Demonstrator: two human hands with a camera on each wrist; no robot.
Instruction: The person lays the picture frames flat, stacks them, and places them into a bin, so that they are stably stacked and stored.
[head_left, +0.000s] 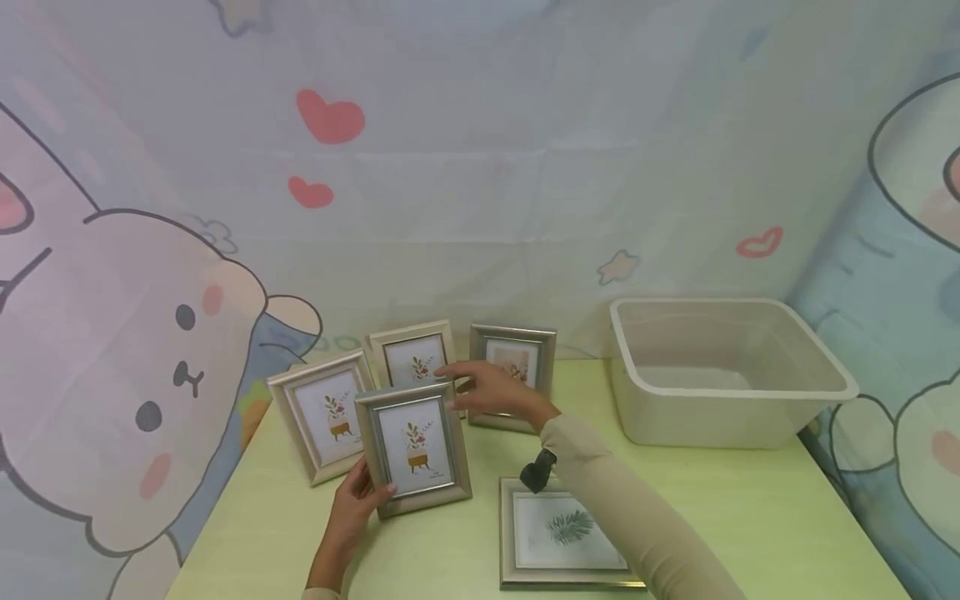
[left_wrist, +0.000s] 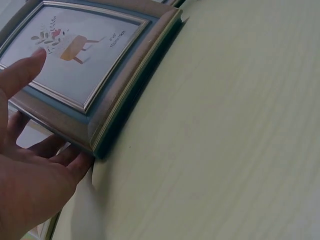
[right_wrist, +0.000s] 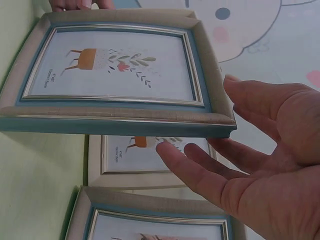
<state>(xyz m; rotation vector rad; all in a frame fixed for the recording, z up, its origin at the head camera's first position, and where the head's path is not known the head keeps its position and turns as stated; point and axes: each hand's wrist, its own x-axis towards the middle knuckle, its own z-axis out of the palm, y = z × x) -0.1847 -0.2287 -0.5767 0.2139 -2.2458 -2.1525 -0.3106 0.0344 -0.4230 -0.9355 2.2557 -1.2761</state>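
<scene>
My left hand (head_left: 352, 504) grips a picture frame (head_left: 460, 450) by its lower left side, thumb on the front and fingers behind. The frame is silvery beige with a blue-grey inner border and shows a potted plant print. At its upper right corner is my right hand (head_left: 495, 390), thumb and fingers spread around the corner; in the right wrist view (right_wrist: 265, 145) they look fairly straight, and whether they touch it I cannot tell. Behind stand a cream frame (head_left: 303, 417) at left, another cream frame (head_left: 411, 333) in the middle, and a silvery frame (head_left: 551, 358), partly covered by my right hand.
A frame with a green leaf print (head_left: 566, 577) lies flat on the pale green-yellow table (head_left: 442, 558), partly under my right forearm. An off-white plastic bin (head_left: 720, 421) stands at the back right. A cartoon-printed cloth (head_left: 480, 208) hangs behind the table.
</scene>
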